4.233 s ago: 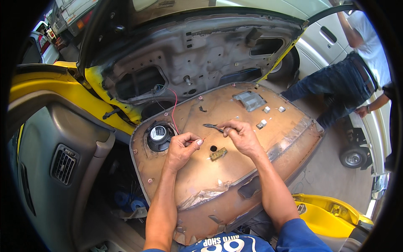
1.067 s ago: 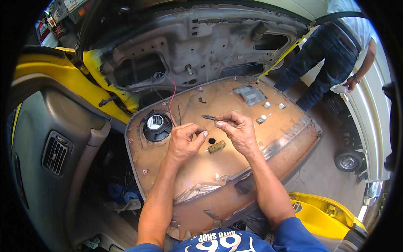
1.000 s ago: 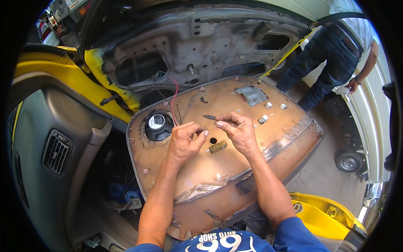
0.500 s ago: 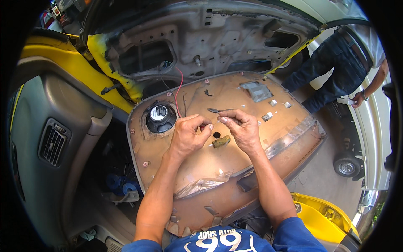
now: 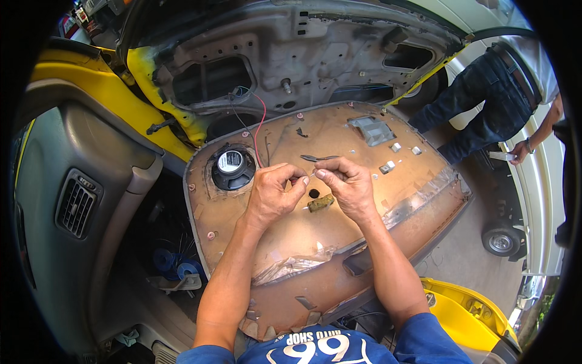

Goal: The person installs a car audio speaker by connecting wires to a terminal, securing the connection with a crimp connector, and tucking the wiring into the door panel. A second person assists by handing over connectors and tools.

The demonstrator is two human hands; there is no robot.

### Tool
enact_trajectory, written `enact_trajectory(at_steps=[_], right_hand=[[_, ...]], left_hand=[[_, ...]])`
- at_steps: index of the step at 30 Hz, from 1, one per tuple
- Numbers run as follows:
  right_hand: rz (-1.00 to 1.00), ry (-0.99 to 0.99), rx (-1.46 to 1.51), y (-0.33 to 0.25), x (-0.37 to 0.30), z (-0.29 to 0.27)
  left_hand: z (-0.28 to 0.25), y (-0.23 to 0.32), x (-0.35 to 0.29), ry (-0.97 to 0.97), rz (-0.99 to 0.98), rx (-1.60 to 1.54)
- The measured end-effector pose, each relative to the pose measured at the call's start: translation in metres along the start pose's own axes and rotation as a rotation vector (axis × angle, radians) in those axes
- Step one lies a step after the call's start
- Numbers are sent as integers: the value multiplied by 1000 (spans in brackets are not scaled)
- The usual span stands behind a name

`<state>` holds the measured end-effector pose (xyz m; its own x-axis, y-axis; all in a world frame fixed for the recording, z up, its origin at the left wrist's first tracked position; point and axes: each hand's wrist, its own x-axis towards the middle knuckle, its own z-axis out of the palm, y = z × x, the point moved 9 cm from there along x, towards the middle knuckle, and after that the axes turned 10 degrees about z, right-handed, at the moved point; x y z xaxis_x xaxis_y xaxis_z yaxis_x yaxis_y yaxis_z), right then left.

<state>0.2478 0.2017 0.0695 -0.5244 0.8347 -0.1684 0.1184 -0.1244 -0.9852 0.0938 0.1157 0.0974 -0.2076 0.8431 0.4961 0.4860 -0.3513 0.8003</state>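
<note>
"Red wire first: where is it, taking the round speaker as our mark?"

"Its loop comes out of the stripped door shell beyond the speaker, then drops just to the speaker's right and disappears behind the left hand."

"What are the hands doing?"

"Both are narrow. The left, right of the speaker and slightly nearer the wearer, has thumb and forefinger pressed together, apparently on the wire. Farther right of the speaker, the right hand carries dark pliers, nose pointing back toward the speaker. Something thin and pale spans the fingertips; I can't tell whether it is that wire's bare end."

"How would you do this bit well?"

"I read it as fingertip work on the end. I'd pinch close to the tip with the left, leave slack in the loop beside the speaker, and turn the strands gently one way, so none splay or snap."

"And the tool?"

"I'd tuck it back against the palm, nose clear of the strands. The tan panel around the speaker could steady both wrists."
</note>
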Motion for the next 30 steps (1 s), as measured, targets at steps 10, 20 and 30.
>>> enact_trajectory(at_steps=[10, 20, 30], right_hand=[[-55, 92, -111, -2, 0, -6], [-14, 36, -89, 6, 3, -2], [-31, 2, -104, 3, 1, 3]], left_hand=[[3, -4, 2, -69, -2, -82], [5, -11, -4, -121, -143, -142], [9, -16, -7, -131, -164, -229]])
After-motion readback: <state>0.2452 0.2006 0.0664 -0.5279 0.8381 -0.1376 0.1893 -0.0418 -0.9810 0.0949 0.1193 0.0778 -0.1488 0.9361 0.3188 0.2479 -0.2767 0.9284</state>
